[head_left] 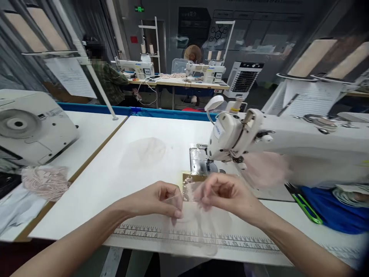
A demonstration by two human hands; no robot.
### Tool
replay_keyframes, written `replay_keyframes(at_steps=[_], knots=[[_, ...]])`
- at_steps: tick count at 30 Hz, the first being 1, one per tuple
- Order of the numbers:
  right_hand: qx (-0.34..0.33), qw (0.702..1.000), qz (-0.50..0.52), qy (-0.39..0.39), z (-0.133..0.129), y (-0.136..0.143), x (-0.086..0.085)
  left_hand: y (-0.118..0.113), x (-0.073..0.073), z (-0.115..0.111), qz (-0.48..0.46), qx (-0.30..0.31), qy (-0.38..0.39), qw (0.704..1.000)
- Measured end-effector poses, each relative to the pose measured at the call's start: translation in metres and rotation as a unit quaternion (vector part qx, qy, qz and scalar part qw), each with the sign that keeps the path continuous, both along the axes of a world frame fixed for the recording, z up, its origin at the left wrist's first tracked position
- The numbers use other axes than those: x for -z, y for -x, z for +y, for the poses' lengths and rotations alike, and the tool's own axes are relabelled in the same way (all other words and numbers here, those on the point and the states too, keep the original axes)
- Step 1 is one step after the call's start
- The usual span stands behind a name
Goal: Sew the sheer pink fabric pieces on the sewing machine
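Both hands are working low on the white tabletop [144,134], just in front of the sewing machine [236,134]. The left hand [157,200] and right hand [225,194] are pinching a sheer fabric piece [188,215], fingers clamped on it, above the printed ruler [144,232].

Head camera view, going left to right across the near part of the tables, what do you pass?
Pink lace bundle → left hand pinching sheer fabric → right hand → sewing machine head → green-handled snips → blue cloth.
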State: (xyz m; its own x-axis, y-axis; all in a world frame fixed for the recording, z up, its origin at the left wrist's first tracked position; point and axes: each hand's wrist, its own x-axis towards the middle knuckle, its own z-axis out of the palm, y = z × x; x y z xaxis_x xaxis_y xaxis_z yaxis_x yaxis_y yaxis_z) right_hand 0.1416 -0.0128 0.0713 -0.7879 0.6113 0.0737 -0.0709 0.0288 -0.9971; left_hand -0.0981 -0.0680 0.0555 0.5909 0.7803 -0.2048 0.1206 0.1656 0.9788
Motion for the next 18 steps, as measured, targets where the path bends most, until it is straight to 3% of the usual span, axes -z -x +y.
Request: replay_keyframes(at_steps=[4, 7, 9, 11, 13, 18], knots=[[0.001, 0.993, -0.085, -0.086, 0.0, 0.006, 0.018, 0.033, 0.006, -0.023, -0.042, -0.123, 0.048, 0.99], [0.014, 0.985, -0.124, -0.12, 0.003, 0.025, 0.026, 0.055, 0.005, -0.028, -0.02, -0.226, 0.013, 0.974], [0.037, 0.984, -0.117, -0.129, 0.009, 0.046, 0.024, 0.07, 0.002, -0.02, 0.009, -0.314, -0.042, 0.948], [0.05, 0.988, -0.077, -0.126, 0.023, 0.073, 0.018, 0.088, -0.003, -0.001, 0.051, -0.389, -0.109, 0.913], [0.064, 0.99, -0.041, -0.12, 0.042, 0.101, 0.012, 0.108, -0.008, 0.027, 0.132, -0.425, -0.161, 0.881], [0.055, 0.993, -0.083, -0.062, 0.099, 0.156, 0.015, 0.151, -0.002, 0.102, 0.207, -0.429, -0.174, 0.862]])
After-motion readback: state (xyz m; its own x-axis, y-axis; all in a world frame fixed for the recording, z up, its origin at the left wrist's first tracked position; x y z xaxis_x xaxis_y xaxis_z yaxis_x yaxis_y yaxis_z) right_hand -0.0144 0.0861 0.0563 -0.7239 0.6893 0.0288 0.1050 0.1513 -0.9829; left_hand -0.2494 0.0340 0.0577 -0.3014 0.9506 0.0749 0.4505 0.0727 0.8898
